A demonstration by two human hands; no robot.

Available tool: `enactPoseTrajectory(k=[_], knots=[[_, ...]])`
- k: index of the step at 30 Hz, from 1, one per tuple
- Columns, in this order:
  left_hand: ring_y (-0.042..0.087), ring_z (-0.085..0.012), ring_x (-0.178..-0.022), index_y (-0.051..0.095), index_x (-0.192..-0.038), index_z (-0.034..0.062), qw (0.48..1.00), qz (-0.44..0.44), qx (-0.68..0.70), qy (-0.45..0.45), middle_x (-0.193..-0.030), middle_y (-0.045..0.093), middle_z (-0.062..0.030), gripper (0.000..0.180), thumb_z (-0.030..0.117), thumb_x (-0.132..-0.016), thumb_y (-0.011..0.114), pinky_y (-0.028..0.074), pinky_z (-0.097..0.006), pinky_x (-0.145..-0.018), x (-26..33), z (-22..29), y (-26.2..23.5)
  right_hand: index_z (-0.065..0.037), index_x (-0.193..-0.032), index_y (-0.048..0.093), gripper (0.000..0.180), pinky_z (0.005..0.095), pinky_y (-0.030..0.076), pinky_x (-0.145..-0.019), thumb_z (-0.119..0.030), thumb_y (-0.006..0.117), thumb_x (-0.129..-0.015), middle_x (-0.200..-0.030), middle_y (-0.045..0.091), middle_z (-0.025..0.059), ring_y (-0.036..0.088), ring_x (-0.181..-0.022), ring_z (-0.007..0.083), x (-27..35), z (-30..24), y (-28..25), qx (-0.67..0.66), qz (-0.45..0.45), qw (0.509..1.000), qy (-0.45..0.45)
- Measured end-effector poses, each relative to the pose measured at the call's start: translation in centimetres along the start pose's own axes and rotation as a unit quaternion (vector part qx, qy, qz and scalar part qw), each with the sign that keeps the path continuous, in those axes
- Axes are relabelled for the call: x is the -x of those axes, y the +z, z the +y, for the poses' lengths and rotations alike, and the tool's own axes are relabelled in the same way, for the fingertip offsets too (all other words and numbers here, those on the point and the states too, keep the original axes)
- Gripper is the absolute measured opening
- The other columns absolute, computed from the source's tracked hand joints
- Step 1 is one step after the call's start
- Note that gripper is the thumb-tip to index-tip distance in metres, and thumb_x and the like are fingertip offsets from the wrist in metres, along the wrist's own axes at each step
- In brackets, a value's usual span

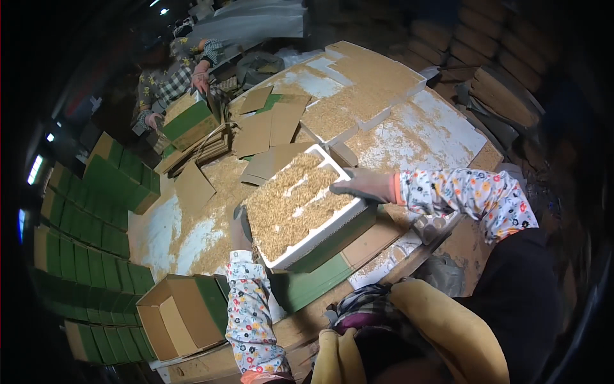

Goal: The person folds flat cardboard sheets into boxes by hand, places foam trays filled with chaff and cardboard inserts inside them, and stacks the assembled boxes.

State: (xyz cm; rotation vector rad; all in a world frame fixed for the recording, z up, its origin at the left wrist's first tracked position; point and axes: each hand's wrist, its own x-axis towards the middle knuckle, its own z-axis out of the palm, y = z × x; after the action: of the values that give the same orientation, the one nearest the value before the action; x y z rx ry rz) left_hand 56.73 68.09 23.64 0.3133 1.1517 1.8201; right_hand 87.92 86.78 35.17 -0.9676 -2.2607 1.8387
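Your left hand (241, 224) grips the near-left edge of the white foam tray (300, 208), and your right hand (364, 186) clasps its far-right edge, so the tray sits between them, tilted over the table (441, 137). The tray is filled with tan, straw-like bits. Under it lies a green box (320, 272). An open cardboard box (182, 313) stands near your left sleeve. Flat cardboard sheets (272, 131) lie beyond the tray. Across the table, another person (173, 77) handles a green and tan box (188, 120). Stacks of green boxes (96, 217) line the left side.
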Motion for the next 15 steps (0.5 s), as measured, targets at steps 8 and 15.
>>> enactPoseTrajectory(k=[8,15], knots=[[0.059,-0.0255,-0.093,0.056,-0.109,0.0017,0.819,0.138,-0.525,0.188,-0.099,0.061,-0.0137,0.034,0.002,-0.076,0.06,0.046,-0.034,-0.085,0.3,-1.1,3.9,0.004,-0.127,0.047,0.065,0.0376,0.038,-0.101,-0.038,0.064,-0.081,-0.125,0.051,0.0278,0.05,-0.118,0.0363,-4.9,3.4,-5.7,0.072,0.228,0.926,-0.291],[0.055,-0.0208,-0.102,0.052,-0.117,0.0002,0.813,0.15,-0.543,0.148,-0.113,0.057,-0.0108,0.039,-0.004,-0.079,0.056,0.043,-0.033,-0.091,1.9,0.3,0.9,0.005,-0.107,0.063,0.065,0.0434,0.046,-0.091,-0.049,0.067,-0.07,-0.108,0.061,0.0275,0.06,-0.1,0.0403,-17.8,20.5,-7.1,0.165,0.233,0.948,0.14]])
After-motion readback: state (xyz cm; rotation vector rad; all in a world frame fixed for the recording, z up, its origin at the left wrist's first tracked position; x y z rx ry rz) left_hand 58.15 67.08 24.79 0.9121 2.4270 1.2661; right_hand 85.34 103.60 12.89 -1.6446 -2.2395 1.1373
